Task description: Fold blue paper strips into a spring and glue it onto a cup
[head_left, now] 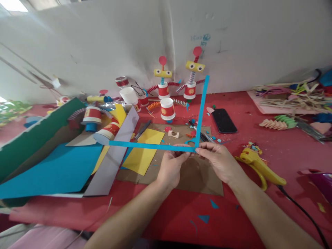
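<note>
Two long blue paper strips meet at a right angle in front of me. One blue paper strip [150,146] runs out to the left, the other blue paper strip [202,110] points up and away. My left hand [172,164] pinches the left-running strip near the corner. Right at the joint, the fingers of my right hand [216,159] are closed on the strips' overlapping ends. Both hands are above a brown cardboard sheet [202,176], on which lie yellow paper [147,155] and a small white card with a hole [173,134].
Paper-cup figures [164,90] with springy folded arms stand at the back. A phone [224,120] and a yellow glue gun [259,166] with a cord lie to the right. Left is a green-sided box [46,135] with blue paper [57,169]. The table [166,214] is red.
</note>
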Available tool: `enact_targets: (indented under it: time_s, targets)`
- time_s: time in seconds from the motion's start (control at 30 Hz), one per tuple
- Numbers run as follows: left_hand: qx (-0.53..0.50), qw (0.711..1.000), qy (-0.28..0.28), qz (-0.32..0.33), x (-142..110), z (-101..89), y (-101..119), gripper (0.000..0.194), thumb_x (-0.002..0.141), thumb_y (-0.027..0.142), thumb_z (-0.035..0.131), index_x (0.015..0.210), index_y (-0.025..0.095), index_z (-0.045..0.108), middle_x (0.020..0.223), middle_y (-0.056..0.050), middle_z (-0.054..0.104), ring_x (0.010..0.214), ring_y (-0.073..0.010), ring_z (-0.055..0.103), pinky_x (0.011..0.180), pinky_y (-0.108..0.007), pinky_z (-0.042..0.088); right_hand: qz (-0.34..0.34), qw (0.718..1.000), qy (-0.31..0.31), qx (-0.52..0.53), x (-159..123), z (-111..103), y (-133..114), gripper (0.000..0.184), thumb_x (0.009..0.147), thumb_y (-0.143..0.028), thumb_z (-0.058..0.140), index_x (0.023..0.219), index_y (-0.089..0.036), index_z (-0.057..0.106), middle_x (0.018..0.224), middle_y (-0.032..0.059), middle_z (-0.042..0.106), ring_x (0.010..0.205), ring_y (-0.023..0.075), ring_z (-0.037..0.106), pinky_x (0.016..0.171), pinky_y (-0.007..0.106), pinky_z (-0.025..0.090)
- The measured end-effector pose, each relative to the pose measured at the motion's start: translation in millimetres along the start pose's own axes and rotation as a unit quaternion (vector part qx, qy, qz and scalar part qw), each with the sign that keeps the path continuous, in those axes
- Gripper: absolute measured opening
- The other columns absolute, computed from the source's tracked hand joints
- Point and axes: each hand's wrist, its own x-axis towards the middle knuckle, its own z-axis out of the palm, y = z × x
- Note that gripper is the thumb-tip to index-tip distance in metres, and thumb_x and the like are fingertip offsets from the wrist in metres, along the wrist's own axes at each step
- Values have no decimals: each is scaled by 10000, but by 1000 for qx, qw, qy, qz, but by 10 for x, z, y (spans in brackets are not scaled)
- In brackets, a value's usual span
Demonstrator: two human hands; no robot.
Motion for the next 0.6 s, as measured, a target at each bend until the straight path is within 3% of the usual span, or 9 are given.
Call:
enact_targets:
  time_s: [0.3, 0.6]
  targets:
    - [-2, 1000, 11, 3, 4, 2, 1, 146, 628, 188, 755, 720, 147, 649, 699, -4, 649, 683, -110, 598, 734, -251, 457, 1, 1000, -3, 20, -5, 44, -17, 202, 574, -334, 785, 675, -190, 686, 628, -26, 615, 608, 106, 511, 653, 273, 389]
    - [21, 998, 40, -49, 30, -30, 26, 217, 532, 176, 786, 686, 136, 637, 628, -3, 637, 592, -94, 565, 566, -204, 405, 1, 999, -18, 32, 42, 21, 73, 168, 597, -309, 784, 686, -198, 693, 604, -45, 602, 591, 93, 507, 656, 257, 386]
